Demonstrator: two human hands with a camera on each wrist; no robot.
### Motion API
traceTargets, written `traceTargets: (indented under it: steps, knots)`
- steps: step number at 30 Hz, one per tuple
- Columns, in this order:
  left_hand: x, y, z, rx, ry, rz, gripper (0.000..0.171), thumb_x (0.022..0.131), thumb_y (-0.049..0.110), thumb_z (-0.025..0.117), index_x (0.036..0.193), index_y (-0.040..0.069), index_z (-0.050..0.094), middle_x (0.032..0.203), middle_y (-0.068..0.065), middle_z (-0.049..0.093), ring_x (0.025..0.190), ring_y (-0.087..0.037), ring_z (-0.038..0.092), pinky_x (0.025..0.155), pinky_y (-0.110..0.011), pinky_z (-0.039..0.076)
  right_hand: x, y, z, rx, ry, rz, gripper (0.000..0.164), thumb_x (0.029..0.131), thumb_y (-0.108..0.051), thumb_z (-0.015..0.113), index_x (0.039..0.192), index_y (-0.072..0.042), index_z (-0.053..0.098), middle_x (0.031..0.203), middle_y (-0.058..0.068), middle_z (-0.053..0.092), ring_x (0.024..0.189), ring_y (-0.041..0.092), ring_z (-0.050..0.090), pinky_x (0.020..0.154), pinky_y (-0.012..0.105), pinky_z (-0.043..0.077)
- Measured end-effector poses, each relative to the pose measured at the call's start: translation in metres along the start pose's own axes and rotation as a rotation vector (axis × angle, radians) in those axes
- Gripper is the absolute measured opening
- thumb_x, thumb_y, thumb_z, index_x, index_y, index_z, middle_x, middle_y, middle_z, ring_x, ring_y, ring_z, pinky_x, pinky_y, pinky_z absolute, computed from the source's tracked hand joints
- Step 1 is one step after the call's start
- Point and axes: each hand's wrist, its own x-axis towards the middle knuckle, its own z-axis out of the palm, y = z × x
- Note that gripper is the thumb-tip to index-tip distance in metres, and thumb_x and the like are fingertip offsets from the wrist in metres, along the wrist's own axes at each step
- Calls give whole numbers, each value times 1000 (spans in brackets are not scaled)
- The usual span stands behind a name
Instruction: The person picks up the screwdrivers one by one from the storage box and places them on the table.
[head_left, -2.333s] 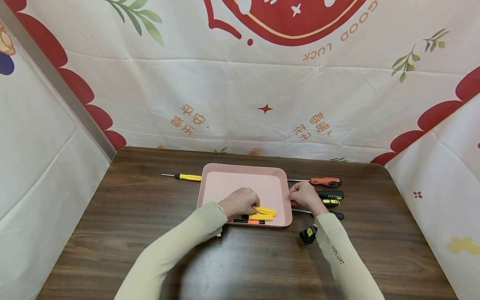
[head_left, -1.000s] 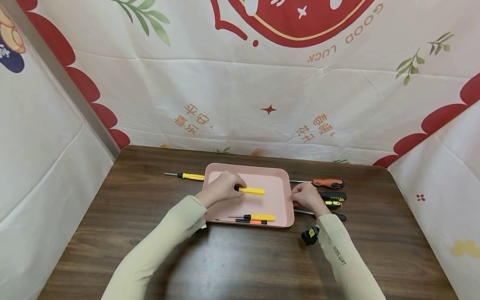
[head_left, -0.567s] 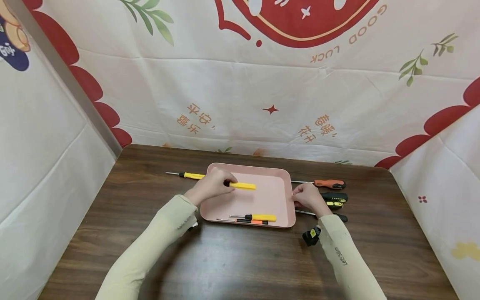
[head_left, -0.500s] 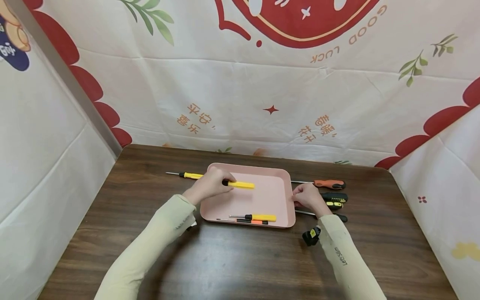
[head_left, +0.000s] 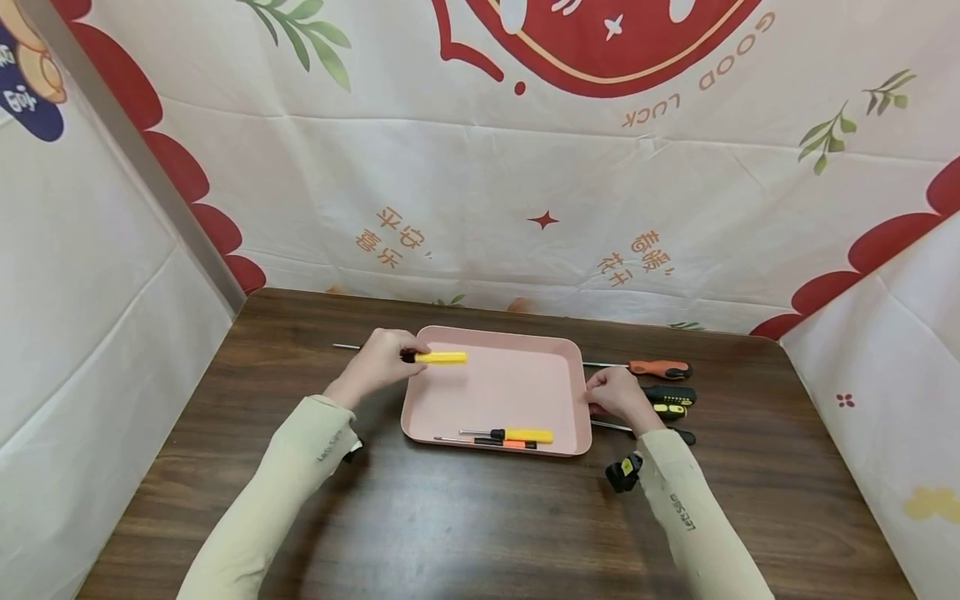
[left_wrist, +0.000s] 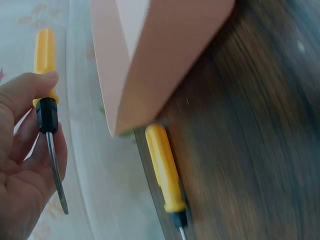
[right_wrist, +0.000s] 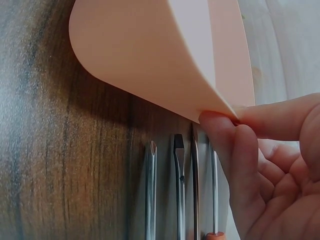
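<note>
Left hand [head_left: 381,362] pinches a yellow screwdriver [head_left: 442,357] between thumb and fingers, low on the handle by the black collar; the piece is off the table [head_left: 465,533], its handle end extending over the tray [head_left: 510,387] just right of this hand. Right hand [head_left: 617,396] is clamped by thumb and fingertips on the tray's right rim. Main risk, in my judgement: a slip at the left hand. The pinch takes in only part of the handle and the blade hangs unsupported along the fingers, so a knock could swing the tip towards the palm. The handle lies across the rim in the head view; clearance cannot be told, and a low pass could catch the edge. Second risk: crowding. Another yellow screwdriver [left_wrist: 162,165] lies below the left hand, its handle end just beside the tray corner; setting the held piece down carelessly could strike it and start it rolling. Third: a tug from the right hand could shift or tip the tray, sending the short yellow screwdriver [head_left: 528,435] and thin orange-and-black screwdriver [head_left: 510,443], both inside it and to the right hand's left, sliding. Below the right hand, bare blades [right_wrist: 180,200] point at the tray wall; a tray dragged that way could ride onto them, or a fingertip could meet one.
</note>
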Motion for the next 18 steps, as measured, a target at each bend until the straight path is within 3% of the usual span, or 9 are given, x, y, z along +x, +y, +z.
traceTargets:
  steps: [9,18]
  knots:
    - [-11,-22,-17,-21,3,-108,17,71,5,72,87,5,72,81,-5,68,69,-13,56,64,-27,46,2,0,0,-2,-6,-1,10,79,-9,61,82,1,63,66,5,60,57,14,56,57,31,48]
    - [-19,-37,-20,-34,-28,-122,17,71,4,71,89,3,71,83,-7,68,70,-14,56,64,-27,47,1,1,-1,11,-6,4,12,79,-9,61,83,2,63,67,5,60,58,15,57,58,32,49]
